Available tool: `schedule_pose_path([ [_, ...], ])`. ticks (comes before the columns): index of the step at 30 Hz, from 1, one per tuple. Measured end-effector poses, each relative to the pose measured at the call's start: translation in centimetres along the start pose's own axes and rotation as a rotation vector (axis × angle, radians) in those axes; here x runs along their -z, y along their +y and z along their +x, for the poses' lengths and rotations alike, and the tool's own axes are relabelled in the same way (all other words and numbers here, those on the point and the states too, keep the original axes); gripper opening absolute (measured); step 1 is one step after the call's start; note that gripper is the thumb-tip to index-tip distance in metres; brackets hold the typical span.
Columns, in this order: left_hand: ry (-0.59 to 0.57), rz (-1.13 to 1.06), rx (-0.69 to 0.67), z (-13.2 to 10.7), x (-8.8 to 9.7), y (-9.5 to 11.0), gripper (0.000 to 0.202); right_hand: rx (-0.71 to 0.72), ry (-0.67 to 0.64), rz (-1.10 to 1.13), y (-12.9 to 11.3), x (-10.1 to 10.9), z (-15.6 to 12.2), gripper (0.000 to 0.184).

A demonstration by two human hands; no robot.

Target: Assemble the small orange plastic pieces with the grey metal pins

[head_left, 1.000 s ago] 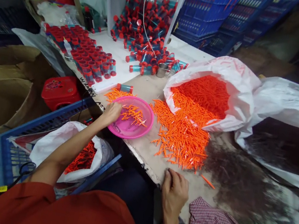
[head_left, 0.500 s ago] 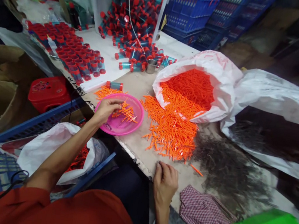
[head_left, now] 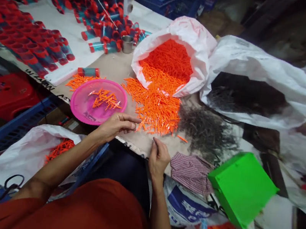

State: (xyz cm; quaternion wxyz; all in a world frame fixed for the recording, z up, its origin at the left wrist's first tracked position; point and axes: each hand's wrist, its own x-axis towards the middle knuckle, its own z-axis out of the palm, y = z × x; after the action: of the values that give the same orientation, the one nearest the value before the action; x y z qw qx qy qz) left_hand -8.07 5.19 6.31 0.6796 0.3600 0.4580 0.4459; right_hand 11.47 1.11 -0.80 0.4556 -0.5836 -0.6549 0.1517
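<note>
My left hand (head_left: 120,125) reaches over the table edge, its index finger stretched out and thumb a little apart, with nothing visible between them. Its fingertips are at the lower left border of a heap of small thin orange plastic pieces (head_left: 159,111). My right hand (head_left: 159,157) rests at the front edge below that heap, fingers curled and thumb against the index finger; anything inside is hidden. A pink plastic bowl (head_left: 78,108) with some orange pieces (head_left: 105,100) stands left of my left hand. The heap spills from a white sack (head_left: 201,56).
Thin dark pieces (head_left: 208,133) lie before another white sack (head_left: 299,85). A checked cloth (head_left: 190,170) and a green box (head_left: 242,186) are at right. Red-capped clear tubes (head_left: 25,40), a metal cup (head_left: 127,44) and a red stool (head_left: 5,95) are at left.
My left hand has moved from inside the pink bowl rightward to the orange heap's edge. My right hand stays near the table edge. The view has turned to the right.
</note>
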Motion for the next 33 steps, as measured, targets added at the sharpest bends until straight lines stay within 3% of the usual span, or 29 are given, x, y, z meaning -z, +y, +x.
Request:
schedule_pose_path([
  [6, -0.017, -0.035, 0.088, -0.6, -1.4, -1.2, 0.019, -0.177, -0.044, 0.317, -1.2, 0.9, 0.0, 0.019],
  [12, -0.027, 0.083, 0.006, -1.1, -2.0, -1.9, 0.018, -0.428, -0.125, 0.748, -3.1, 1.6, 0.7, 0.019],
  [19, -0.041, 0.149, -0.054, -1.7, -2.5, -1.8, 0.016, -0.424, -0.133, 0.837, -4.7, 2.2, 1.9, 0.012],
  [28, -0.031, 0.125, -0.017, -2.0, -3.1, -1.6, 0.017, -0.410, -0.149, 0.831, -4.8, 2.3, 1.9, 0.010],
  [33, -0.017, 0.116, -0.019, -2.0, -3.0, -1.7, 0.016, -0.496, -0.156, 0.902, -4.8, 2.1, 1.9, 0.011],
])
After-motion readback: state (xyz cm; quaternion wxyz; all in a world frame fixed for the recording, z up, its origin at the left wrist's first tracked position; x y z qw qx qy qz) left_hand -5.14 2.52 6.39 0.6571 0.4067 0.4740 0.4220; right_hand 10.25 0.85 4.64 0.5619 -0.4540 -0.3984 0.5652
